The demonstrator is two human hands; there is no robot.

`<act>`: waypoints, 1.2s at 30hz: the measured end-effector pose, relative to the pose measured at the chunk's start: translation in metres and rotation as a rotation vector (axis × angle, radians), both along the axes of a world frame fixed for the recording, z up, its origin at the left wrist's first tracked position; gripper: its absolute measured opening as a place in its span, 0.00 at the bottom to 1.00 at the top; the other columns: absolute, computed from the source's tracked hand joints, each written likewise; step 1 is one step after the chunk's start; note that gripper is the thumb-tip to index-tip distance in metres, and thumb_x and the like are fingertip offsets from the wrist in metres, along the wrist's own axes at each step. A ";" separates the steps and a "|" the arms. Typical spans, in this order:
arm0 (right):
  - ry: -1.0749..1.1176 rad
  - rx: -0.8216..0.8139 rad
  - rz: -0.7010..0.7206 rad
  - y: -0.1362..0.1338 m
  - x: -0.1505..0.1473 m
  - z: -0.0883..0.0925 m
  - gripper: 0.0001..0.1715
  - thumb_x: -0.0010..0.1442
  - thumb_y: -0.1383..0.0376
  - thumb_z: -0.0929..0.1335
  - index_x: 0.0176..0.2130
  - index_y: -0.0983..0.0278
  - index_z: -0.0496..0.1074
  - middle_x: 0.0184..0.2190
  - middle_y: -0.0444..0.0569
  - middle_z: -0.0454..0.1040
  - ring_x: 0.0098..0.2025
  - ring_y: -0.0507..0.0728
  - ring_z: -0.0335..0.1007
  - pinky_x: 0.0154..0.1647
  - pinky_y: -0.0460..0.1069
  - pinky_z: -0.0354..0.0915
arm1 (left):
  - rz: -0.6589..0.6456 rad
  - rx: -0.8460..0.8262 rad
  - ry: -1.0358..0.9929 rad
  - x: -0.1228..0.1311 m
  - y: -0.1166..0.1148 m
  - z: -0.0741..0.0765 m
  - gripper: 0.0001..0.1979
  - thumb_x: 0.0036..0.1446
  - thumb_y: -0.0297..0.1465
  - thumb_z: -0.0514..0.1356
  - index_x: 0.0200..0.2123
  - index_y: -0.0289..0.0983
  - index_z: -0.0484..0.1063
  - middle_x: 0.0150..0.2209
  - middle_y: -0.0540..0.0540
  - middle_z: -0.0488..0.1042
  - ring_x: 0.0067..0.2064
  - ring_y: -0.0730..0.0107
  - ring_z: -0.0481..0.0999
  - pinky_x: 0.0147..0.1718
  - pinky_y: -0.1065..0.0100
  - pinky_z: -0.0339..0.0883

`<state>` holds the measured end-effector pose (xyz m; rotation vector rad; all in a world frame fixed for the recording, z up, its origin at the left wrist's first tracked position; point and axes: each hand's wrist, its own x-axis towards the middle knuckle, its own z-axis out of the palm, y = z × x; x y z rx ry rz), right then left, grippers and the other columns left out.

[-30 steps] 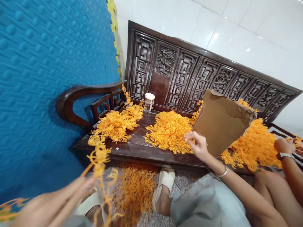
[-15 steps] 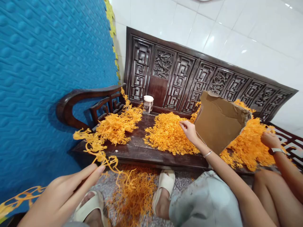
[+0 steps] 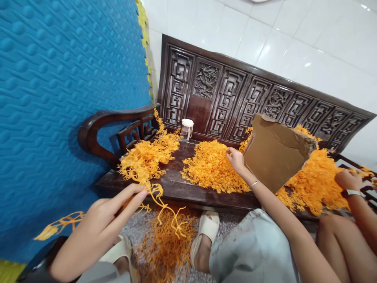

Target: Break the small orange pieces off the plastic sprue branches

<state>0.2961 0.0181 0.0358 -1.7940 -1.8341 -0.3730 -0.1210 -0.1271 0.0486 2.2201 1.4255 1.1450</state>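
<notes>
My left hand (image 3: 113,214) is at the lower left, its long fingers pinching a tangled bunch of orange strands (image 3: 153,192) that trails down over the bench's front edge. My right hand (image 3: 235,159), a thin bracelet on its wrist, reaches onto the middle orange pile (image 3: 210,167) beside a torn cardboard sheet (image 3: 275,151). Its fingers are bent and pressed into the strands. A left pile (image 3: 147,155) lies on the dark carved wooden bench (image 3: 176,188) near the armrest.
Another person's hand with a wristwatch (image 3: 347,181) rests on the right orange pile (image 3: 312,182); their knee shows below. A small clear jar with a white lid (image 3: 186,129) stands at the backrest. More strands (image 3: 166,247) lie on the floor between my sandals. A blue padded wall (image 3: 59,98) stands left.
My left hand has moved up and to the right with its bunch of strands, close to the bench edge. My right hand has gone from the pile's front to its top by the cardboard.
</notes>
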 end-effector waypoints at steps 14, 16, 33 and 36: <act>-0.021 -0.043 -0.035 -0.020 -0.028 0.017 0.16 0.55 0.70 0.64 0.43 0.64 0.73 0.41 0.54 0.74 0.40 0.59 0.70 0.38 0.50 0.62 | -0.111 -0.248 -0.360 0.029 0.018 0.009 0.17 0.54 0.43 0.53 0.37 0.36 0.70 0.25 0.51 0.69 0.26 0.73 0.67 0.23 0.76 0.62; 0.040 -0.035 0.076 -0.031 -0.048 0.025 0.14 0.56 0.67 0.65 0.43 0.66 0.73 0.40 0.55 0.74 0.37 0.57 0.69 0.38 0.50 0.62 | -0.119 -0.314 -0.392 0.031 0.018 0.011 0.17 0.54 0.43 0.53 0.38 0.36 0.69 0.19 0.55 0.61 0.19 0.76 0.58 0.16 0.77 0.54; 0.655 -0.611 0.991 -0.105 -0.165 0.050 0.10 0.51 0.63 0.70 0.25 0.67 0.69 0.24 0.42 0.70 0.28 0.48 0.64 0.33 0.45 0.61 | -0.194 -0.242 -0.153 0.048 0.009 0.011 0.15 0.59 0.41 0.46 0.34 0.38 0.66 0.26 0.52 0.69 0.29 0.71 0.68 0.27 0.73 0.60; 0.786 -0.677 0.959 -0.103 -0.153 0.049 0.13 0.51 0.61 0.70 0.23 0.68 0.68 0.22 0.42 0.69 0.25 0.47 0.63 0.30 0.45 0.60 | -0.170 -0.242 -0.151 0.039 0.008 0.013 0.16 0.59 0.42 0.46 0.34 0.38 0.66 0.25 0.52 0.67 0.26 0.72 0.64 0.24 0.73 0.57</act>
